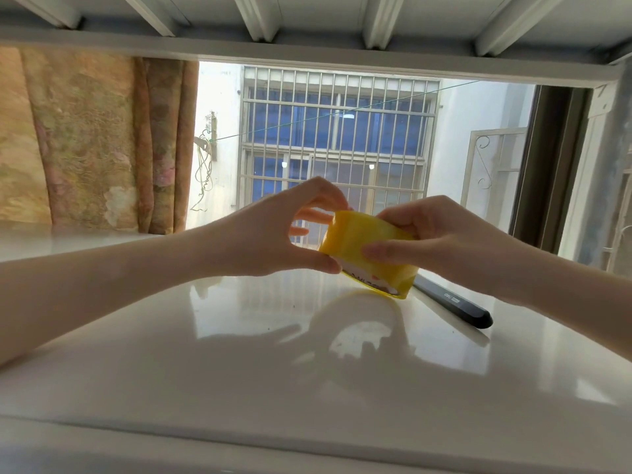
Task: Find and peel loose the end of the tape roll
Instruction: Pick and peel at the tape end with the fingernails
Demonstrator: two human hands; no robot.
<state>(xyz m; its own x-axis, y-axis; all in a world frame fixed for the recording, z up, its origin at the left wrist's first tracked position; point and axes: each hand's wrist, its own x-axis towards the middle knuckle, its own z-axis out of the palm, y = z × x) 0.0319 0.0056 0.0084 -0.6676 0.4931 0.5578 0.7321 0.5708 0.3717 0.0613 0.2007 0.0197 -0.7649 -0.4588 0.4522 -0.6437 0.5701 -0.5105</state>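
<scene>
— Holding anything yet?

— Yes. I have the yellow tape roll between both hands, just above the glossy white counter. My left hand pinches its near-left edge, thumb below and fingers curled over the top. My right hand is wrapped over the roll's far side, its thumb laid flat on the outer band.

— Tape end loose?

— I can't tell; no free flap shows.

— Anything nearby?

— A dark, flat bar-shaped object lies on the counter under my right hand, just beside the roll's lower rim.
</scene>
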